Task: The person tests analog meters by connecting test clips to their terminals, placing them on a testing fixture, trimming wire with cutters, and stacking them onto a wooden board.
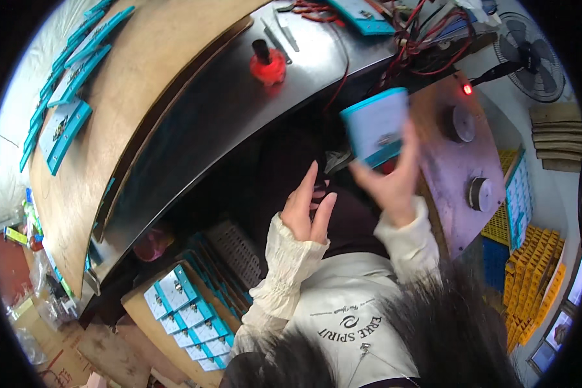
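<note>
My right hand [391, 181] holds up a flat blue and white card package [376, 125] in front of the dark machine panel [462, 187]. My left hand [307, 207] is raised beside it, fingers loosely bent around something small and dark; I cannot tell whether it grips it. Both wrists wear cream ruffled sleeves. My dark hair hangs into the bottom of the view.
A metal workbench [220, 110] carries a red bottle with a black cap [267, 63] and tweezers. Blue card packages lie on a wooden board [64, 123] at left and in a box [187, 317] below. Red wires, a fan [530, 58], yellow crates [533, 284] at right.
</note>
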Available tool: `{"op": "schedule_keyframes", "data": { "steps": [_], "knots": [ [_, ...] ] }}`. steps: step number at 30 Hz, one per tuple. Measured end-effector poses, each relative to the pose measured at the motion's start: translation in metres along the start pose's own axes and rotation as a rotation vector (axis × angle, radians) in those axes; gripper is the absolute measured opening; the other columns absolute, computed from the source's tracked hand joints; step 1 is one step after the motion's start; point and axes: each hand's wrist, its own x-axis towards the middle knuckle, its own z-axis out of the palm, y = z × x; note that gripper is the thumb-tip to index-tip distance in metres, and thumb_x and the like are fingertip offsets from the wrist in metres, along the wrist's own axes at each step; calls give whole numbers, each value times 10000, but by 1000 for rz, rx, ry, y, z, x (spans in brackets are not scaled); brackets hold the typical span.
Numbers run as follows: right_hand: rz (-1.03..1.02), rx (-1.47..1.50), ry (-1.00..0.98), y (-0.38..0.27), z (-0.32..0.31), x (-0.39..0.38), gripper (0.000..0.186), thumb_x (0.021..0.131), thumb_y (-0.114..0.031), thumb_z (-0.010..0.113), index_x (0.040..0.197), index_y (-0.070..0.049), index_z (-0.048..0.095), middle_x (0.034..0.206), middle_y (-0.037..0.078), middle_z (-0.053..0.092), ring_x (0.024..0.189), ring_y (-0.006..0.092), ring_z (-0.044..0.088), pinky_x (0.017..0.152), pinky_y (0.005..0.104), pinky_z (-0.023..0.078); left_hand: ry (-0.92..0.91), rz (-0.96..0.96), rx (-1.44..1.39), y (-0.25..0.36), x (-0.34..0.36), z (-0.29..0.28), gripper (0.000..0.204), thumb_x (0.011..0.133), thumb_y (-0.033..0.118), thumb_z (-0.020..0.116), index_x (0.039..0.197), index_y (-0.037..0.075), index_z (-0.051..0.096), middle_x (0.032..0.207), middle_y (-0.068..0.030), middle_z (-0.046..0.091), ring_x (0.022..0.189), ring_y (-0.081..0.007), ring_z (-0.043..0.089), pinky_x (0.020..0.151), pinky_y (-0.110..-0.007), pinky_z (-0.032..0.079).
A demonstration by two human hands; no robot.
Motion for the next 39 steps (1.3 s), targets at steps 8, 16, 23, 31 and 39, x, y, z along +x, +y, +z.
{"op": "schedule_keyframes", "data": {
  "steps": [8,16,23,31,39],
  "knots": [
    [420,716,-580,-70,38,-38,712,742,-92,815,1326,50,433,1140,138,625,968,176,647,818,288,532,180,-198,-579,-19,-19,-65,446,928,73,601,1344,-24,475,1048,-79,676,779,-120,650,608,-232,516],
    [689,844,-704,-73,29,-39,445,826,3,722,1220,37,519,993,71,678,879,90,641,783,222,520,185,-268,-564,-21,-24,-69,501,913,125,647,1363,-5,471,1003,-73,688,698,-82,624,567,-201,494],
    [519,798,-610,-79,32,-39,509,819,-76,763,1234,68,505,991,114,693,849,117,669,749,231,540,159,-237,-569,-24,-25,-75,477,916,144,643,1346,1,491,978,-71,693,701,-90,628,576,-204,494],
    [436,798,-558,-71,25,-46,679,799,-98,787,1307,43,359,945,121,672,835,131,665,724,227,531,245,-262,-674,-20,-26,-76,449,925,166,638,1326,12,510,947,-68,701,673,-98,630,569,-210,492],
    [247,581,-576,-83,20,-47,327,736,-85,831,950,-15,594,836,52,665,698,73,630,617,209,507,241,-265,-600,-21,-26,-77,436,931,189,633,1317,16,525,979,-66,696,688,-86,623,578,-206,491]
  ]
}}
